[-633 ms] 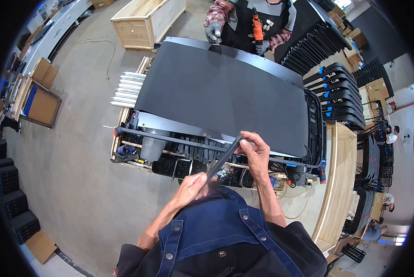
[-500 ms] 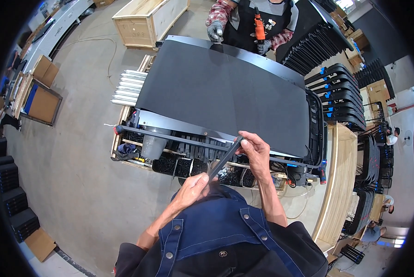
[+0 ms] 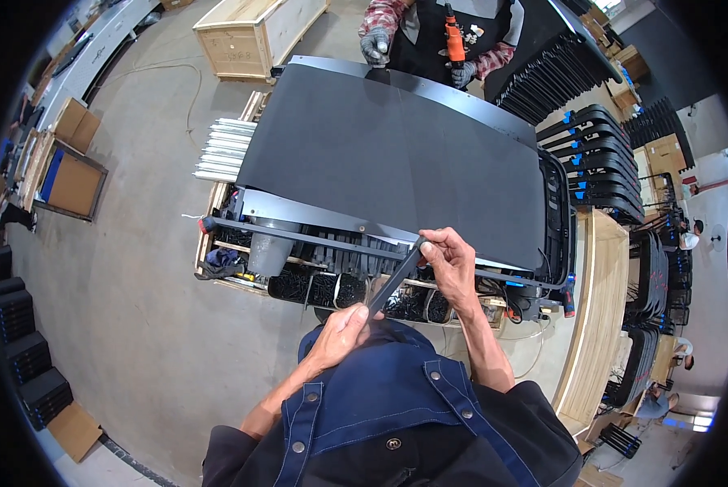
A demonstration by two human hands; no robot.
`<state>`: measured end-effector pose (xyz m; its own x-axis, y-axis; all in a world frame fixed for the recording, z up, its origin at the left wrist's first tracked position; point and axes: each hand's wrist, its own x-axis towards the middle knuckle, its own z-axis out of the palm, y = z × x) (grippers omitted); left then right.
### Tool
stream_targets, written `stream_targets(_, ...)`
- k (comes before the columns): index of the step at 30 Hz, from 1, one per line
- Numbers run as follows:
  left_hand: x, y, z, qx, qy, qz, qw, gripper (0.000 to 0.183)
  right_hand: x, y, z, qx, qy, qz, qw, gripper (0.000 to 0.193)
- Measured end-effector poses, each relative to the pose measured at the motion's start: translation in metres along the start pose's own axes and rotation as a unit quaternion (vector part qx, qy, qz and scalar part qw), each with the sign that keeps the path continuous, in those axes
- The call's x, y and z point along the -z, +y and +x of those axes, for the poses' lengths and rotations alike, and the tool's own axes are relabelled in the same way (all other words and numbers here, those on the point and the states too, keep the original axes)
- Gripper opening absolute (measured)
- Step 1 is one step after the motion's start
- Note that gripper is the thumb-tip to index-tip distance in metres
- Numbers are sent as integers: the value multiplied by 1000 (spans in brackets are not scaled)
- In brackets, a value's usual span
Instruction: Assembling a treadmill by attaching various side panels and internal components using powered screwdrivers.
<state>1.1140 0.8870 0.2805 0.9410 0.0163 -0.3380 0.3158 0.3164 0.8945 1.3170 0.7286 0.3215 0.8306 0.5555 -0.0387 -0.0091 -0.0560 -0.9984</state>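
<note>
Between my two hands, in front of my chest, is a short dark flat bar (image 3: 394, 284), tilted with its upper end to the right. My left hand (image 3: 341, 334) is closed round the lower end. The fingers and thumb of my right hand (image 3: 451, 264) pinch the upper end, where a small dark piece shows at the tip. Just beyond lies a treadmill-like frame with a wide black belt (image 3: 388, 162) and a silver metal edge (image 3: 323, 217). A long dark rail (image 3: 315, 243) runs along its near side.
Below the frame, bins of small black parts (image 3: 323, 288) and a grey bucket (image 3: 270, 250) stand on a wooden bench. Across the belt a gloved co-worker holds an orange power driver (image 3: 455, 40). A wooden crate (image 3: 595, 316) is at right, silver tubes (image 3: 224, 150) at left.
My hands keep their hold on the bar with almost no movement. The view has shifted slightly, and the co-worker's gloved hand has moved a little.
</note>
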Motion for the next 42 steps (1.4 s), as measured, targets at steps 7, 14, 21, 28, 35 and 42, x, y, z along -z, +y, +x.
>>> stream_targets(7, 11, -5, 7, 75, -18, -62, 995, 54, 3, 30, 5, -67, -5, 120, 990, 26)
stream_targets(14, 16, 0, 5, 82, -14, -117, 990, 55, -12, 21, 7, -75, 6, 129, 989, 37)
stream_targets(21, 18, -1, 5, 80, -3, -121, 989, 55, -21, 21, 11, -57, 17, 106, 993, 37)
stream_targets(28, 20, 2, 7, 84, -5, -111, 990, 60, -26, 29, 13, 8, 36, 4, 999, 35)
stream_targets(35, 20, 2, 6, 93, -8, -119, 988, 61, -17, 31, 18, -76, 41, 105, 991, 31)
stream_targets(42, 22, 3, 6, 94, -10, -130, 987, 60, -16, 29, 23, -80, 18, 113, 990, 31)
